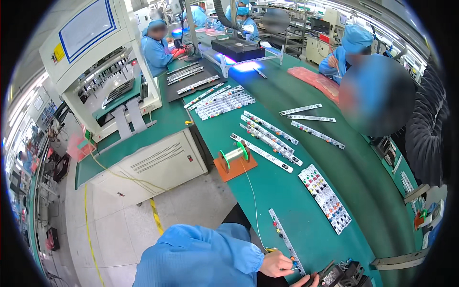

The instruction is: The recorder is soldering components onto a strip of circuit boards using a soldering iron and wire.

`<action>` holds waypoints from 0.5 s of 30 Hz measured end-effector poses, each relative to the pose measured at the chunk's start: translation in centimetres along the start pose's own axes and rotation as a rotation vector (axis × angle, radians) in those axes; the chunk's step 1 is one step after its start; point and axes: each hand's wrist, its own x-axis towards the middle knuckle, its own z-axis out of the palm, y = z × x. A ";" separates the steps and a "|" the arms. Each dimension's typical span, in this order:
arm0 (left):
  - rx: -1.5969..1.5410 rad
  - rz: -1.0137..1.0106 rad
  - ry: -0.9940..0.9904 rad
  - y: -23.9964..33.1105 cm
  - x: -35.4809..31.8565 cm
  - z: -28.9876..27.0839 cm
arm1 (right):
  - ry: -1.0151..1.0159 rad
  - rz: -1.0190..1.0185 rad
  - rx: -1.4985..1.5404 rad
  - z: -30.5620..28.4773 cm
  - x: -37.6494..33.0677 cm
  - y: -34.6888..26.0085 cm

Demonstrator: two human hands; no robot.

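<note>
A narrow circuit board strip (283, 234) with small coloured parts along it lies lengthwise on the green bench. My left hand (276, 264) is closed over its near end, holding solder wire (255, 201). The wire runs slack from a green-and-white spool (234, 155) on a brown stand (223, 171); a bit of yellow shows where it meets the hand. My right hand (308, 281) is at the strip's near tip, mostly cut off by the lower edge. Its visible fingers are bent, and what they grip is hidden.
Right of my hands sits a dark tool holder (351, 275). A block of joined strips (325, 198) lies beyond it, with several loose strips (270, 134) past the spool. A moving belt (334, 158) runs alongside. Co-workers in blue (158, 50) sit farther up; a black duct (428, 124) hangs at right.
</note>
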 end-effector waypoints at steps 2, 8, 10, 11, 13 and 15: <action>-0.016 -0.034 0.004 0.3 -0.3 0.1 | 0.074 -0.016 0.121 0.1 -0.1 -0.2; -0.113 -0.108 -0.015 0.4 -0.5 -0.1 | 0.084 -0.102 0.078 0.3 0.0 -0.6; -0.145 -0.016 0.004 0.0 -0.3 -0.2 | 0.093 -0.063 0.096 0.4 -0.1 -0.2; -0.146 -0.013 0.008 0.1 -0.3 -0.1 | 0.092 -0.059 0.104 0.4 -0.1 0.0; -0.114 -0.028 0.016 0.0 -0.4 -0.1 | 0.093 -0.055 0.115 0.6 0.1 0.2; -0.113 -0.024 0.018 -0.2 -0.6 0.1 | 0.060 -0.096 0.023 0.3 0.1 0.4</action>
